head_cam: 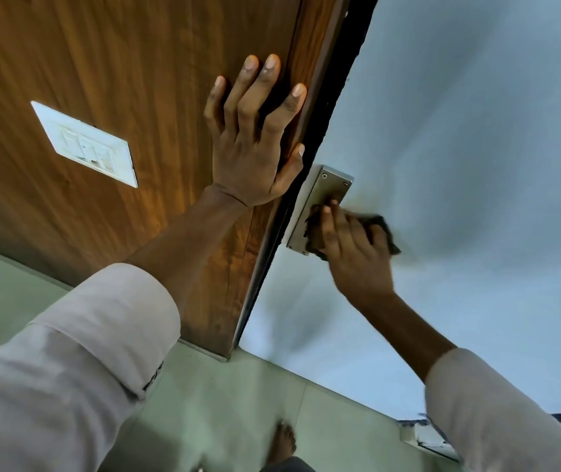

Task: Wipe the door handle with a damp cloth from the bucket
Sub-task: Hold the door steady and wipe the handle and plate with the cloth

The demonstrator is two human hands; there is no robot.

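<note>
A steel handle plate (330, 189) with screws is fixed near the edge of a pale blue-grey door (459, 131). My right hand (354, 253) presses a dark cloth (383, 229) against the lower part of the plate; the lever itself is hidden under hand and cloth. Flat on the brown wooden panel (119, 63) to the left of the door edge rests my left hand (255, 137), fingers spread and holding nothing. No bucket is in view.
A white switch plate (85, 144) sits on the wooden panel at the left. Pale green floor tiles (221, 403) lie below, with my bare foot (284, 441) near the bottom edge. White sleeves cover both forearms.
</note>
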